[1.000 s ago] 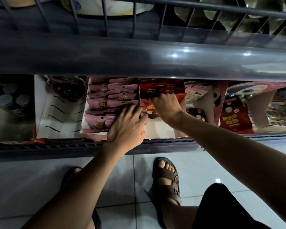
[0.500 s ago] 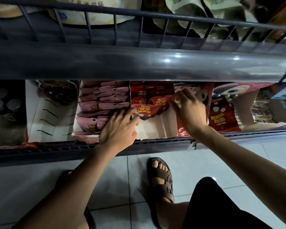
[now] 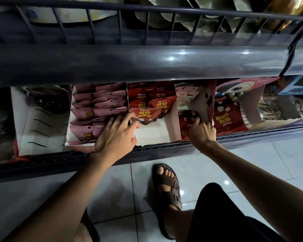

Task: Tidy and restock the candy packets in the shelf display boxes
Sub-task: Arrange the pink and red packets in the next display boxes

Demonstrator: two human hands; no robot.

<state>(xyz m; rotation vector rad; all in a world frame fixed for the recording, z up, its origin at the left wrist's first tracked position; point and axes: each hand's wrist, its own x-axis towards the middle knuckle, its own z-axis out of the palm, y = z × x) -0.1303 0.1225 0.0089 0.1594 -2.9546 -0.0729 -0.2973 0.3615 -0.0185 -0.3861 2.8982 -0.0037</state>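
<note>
On the low shelf a white display box holds red candy packets at its back; its front half is bare. The front red packet leans forward. My left hand rests with fingers spread over the wall between this box and the box of pink packets, with one fingertip touching the front red packet. My right hand reaches into the neighbouring pink character box, its fingers curled on a dark red packet.
The upper shelf's grey rail overhangs the boxes, with a wire fence above it. A white box with dark packets stands to the left. More red packets lie to the right. My sandalled foot is on the tiled floor.
My right hand left the red packets and moved right and down into the character box, closing on the dark red packet. My left hand stayed at the box wall.
</note>
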